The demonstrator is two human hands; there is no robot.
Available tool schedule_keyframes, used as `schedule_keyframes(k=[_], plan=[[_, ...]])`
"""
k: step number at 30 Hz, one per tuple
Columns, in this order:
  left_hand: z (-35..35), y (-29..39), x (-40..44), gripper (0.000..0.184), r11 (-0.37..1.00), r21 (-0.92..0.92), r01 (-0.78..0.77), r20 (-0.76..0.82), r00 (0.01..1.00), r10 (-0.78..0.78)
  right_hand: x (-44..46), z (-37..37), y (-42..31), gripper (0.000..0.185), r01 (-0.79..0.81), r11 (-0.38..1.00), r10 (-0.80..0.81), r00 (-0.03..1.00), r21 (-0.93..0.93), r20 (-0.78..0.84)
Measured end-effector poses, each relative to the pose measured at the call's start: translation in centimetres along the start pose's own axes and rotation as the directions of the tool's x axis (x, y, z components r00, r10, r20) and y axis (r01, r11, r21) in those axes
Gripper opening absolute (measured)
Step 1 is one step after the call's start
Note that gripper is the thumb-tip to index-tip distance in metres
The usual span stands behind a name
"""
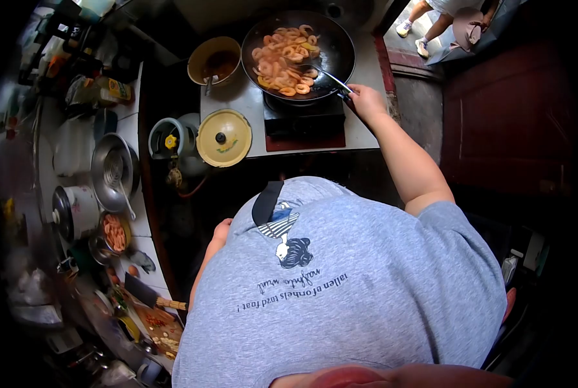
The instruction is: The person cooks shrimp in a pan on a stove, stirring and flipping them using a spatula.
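One right hand (366,103) holds one utensil (332,77) in one wok (336,52) of shrimp (285,48).

The right arm (410,161) reaches forward from the shoulder, bare below its short sleeve, the elbow only slightly bent. The wrist (378,118) lies nearly in line with the forearm, and the right hand (366,101) is closed in a grip with its fingers curled inward. The left arm (212,249) is low beside the torso, mostly hidden, its hand's pose unclear.
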State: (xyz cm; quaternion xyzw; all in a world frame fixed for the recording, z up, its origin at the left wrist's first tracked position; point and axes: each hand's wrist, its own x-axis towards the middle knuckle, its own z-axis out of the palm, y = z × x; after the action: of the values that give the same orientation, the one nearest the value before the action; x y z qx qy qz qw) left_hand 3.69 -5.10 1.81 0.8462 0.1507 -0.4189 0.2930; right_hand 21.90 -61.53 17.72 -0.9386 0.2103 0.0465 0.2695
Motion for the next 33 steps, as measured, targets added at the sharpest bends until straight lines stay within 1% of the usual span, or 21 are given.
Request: schedule_keyframes(k=[1, 2, 3, 4, 5, 7, 8, 10, 14, 16, 17, 19, 20, 23, 24, 27, 28, 31, 32, 33], plan=[[0.0, -0.3, 0.4, 0.042, 1.0, 0.013, -0.009, 0.002, 1.0, 0.009, 0.2, 0.7, 1.0, 0.028, 0.015, 0.999, -0.014, 1.0, 0.034, -0.01], [0.1, -0.5, 0.8, 0.043, 0.999, 0.025, -0.019, 0.003, 1.0, 0.019, 0.6, 1.7, 2.0, 0.028, -0.027, 0.97, 0.02, 0.999, 0.243, 0.033], [-0.1, -0.3, 0.7, 0.043, 0.999, 0.038, -0.014, 0.01, 1.0, 0.013, 1.2, 3.2, 3.3, 0.027, -0.075, 0.895, 0.043, 0.996, 0.439, 0.083], [-0.5, 0.2, 0.3, 0.044, 0.999, 0.051, -0.008, 0.017, 1.0, 0.007, 1.2, 3.5, 3.4, 0.027, -0.127, 0.779, 0.055, 0.989, 0.613, 0.135], [-1.0, 0.6, -0.1, 0.044, 0.998, 0.065, -0.003, 0.023, 1.0, 0.001, 1.1, 3.5, 3.9, 0.027, -0.216, 0.715, 0.105, 0.973, 0.665, 0.203], [-2.8, 3.7, -2.9, 0.044, 1.0, 0.004, 0.02, -0.014, 1.0, -0.02, 0.0, 1.9, 3.0, 0.027, -0.386, 0.558, 0.182, 0.92, 0.735, 0.346], [-3.3, 4.7, -3.8, 0.044, 0.999, -0.028, 0.032, -0.033, 0.999, -0.032, -0.6, 0.9, 2.5, 0.027, -0.432, 0.493, 0.2, 0.901, 0.755, 0.384], [-3.2, 4.4, -3.6, 0.043, 0.997, -0.061, 0.039, -0.033, 0.999, -0.041, -1.6, -0.6, 1.7, 0.029, -0.516, 0.356, 0.226, 0.856, 0.779, 0.464], [-2.6, 2.0, -1.1, 0.042, 0.993, -0.092, 0.076, 0.025, 0.997, -0.074, -1.9, -1.7, 2.4, 0.031, -0.565, 0.179, 0.239, 0.819, 0.805, 0.521], [-1.6, 0.4, 0.4, 0.042, 0.999, 0.03, 0.012, -0.004, 1.0, -0.011, -2.3, -2.7, 2.1, 0.031, -0.573, 0.095, 0.26, 0.804, 0.814, 0.535], [-1.2, -0.3, 1.0, 0.042, 0.996, 0.09, -0.018, -0.015, 1.0, 0.02, -2.3, -2.9, 2.2, 0.03, -0.566, 0.1, 0.272, 0.807, 0.819, 0.524], [-0.9, -0.5, 1.3, 0.043, 0.997, 0.07, -0.022, -0.007, 1.0, 0.022, -2.3, -3.6, 2.5, 0.03, -0.551, 0.113, 0.295, 0.813, 0.827, 0.501], [-0.8, -0.6, 1.4, 0.043, 0.998, 0.06, -0.023, -0.003, 1.0, 0.023, -2.3, -3.9, 2.5, 0.03, -0.534, 0.156, 0.312, 0.825, 0.831, 0.472], [-0.6, -0.9, 1.5, 0.043, 0.998, 0.064, -0.016, 0.014, 1.0, 0.015, -2.2, -4.9, 2.3, 0.032, -0.484, 0.313, 0.299, 0.867, 0.817, 0.399], [-0.5, -0.9, 1.4, 0.042, 0.998, 0.057, -0.008, 0.006, 1.0, 0.008, -2.0, -5.0, 2.3, 0.035, -0.458, 0.386, 0.305, 0.883, 0.801, 0.358], [-0.2, -1.5, 1.6, 0.042, 0.999, 0.043, 0.007, -0.004, 1.0, -0.007, -1.7, -5.5, 1.8, 0.036, -0.407, 0.58, 0.322, 0.91, 0.706, 0.26], [0.1, -2.3, 2.1, 0.042, 0.999, 0.045, 0.009, 0.003, 1.0, -0.01, -1.4, -5.2, 2.1, 0.036, -0.406, 0.633, 0.325, 0.912, 0.66, 0.25], [0.5, -3.3, 2.5, 0.042, 0.999, 0.037, 0.006, 0.013, 1.0, -0.007, -1.4, -4.4, 2.1, 0.035, -0.476, 0.604, 0.339, 0.879, 0.639, 0.334], [0.6, -3.4, 2.4, 0.042, 0.999, 0.032, 0.004, 0.014, 1.0, -0.004, -1.6, -3.8, 1.8, 0.032, -0.487, 0.582, 0.341, 0.873, 0.651, 0.349], [0.7, -3.9, 2.7, 0.042, 0.999, 0.042, -0.008, 0.01, 1.0, 0.008, -1.7, -3.7, 1.4, 0.032, -0.496, 0.571, 0.321, 0.868, 0.654, 0.378]])
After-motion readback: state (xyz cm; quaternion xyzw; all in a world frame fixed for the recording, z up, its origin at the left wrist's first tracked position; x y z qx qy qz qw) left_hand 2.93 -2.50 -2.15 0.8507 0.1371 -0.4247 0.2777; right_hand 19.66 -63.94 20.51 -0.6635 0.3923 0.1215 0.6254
